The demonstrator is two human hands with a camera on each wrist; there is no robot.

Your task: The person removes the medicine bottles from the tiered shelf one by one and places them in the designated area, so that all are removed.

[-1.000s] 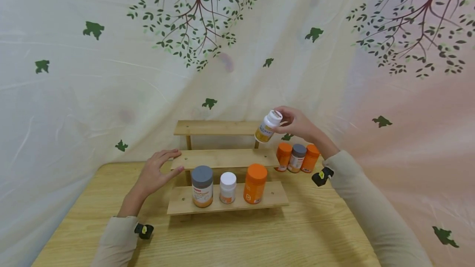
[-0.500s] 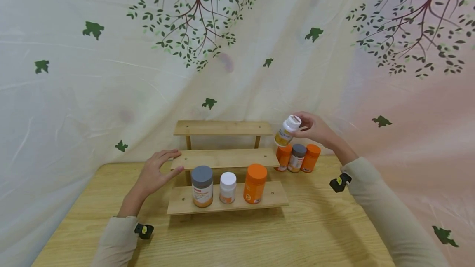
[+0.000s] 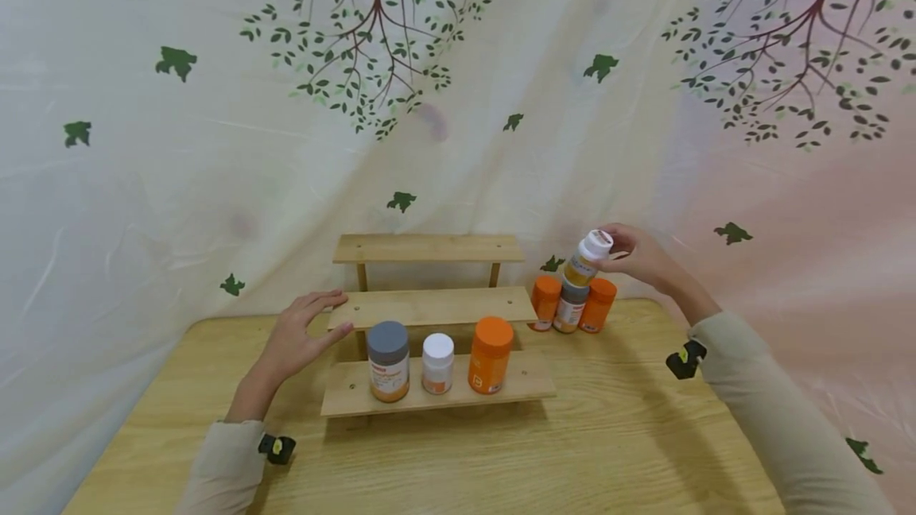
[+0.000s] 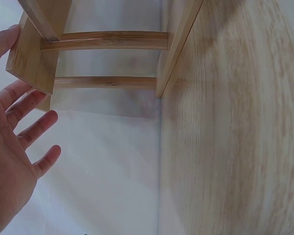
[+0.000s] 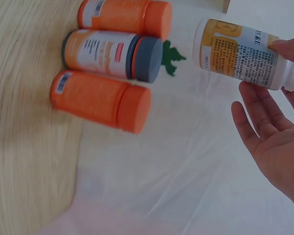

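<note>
My right hand [image 3: 640, 261] pinches a white pill bottle [image 3: 582, 258] with a yellow label near its cap. In the head view the bottle tilts and overlaps the grey-capped jar [image 3: 571, 310] on the table; the right wrist view shows this pill bottle [image 5: 240, 54] apart from the jars. Orange jars [image 3: 545, 300] [image 3: 598, 306] flank the grey-capped one. With fingers fairly straight and thumb spread, my left hand [image 3: 296, 336] touches the left end of the middle shelf [image 3: 436, 307]. That shelf's board [image 4: 36, 54] lies between thumb and fingers in the left wrist view.
On the lowest shelf [image 3: 336, 404] stand a grey-capped jar [image 3: 389, 362], a small white bottle [image 3: 438, 364] and an orange jar [image 3: 490, 356]. The top shelf [image 3: 429, 248] rises behind them. A printed curtain [image 3: 300, 181] hangs along the back of the wooden table [image 3: 458, 467].
My right hand has carried the white pill bottle rightward and slightly down, from beside the top shelf to above the jars on the table. My left hand has stayed at the middle shelf.
</note>
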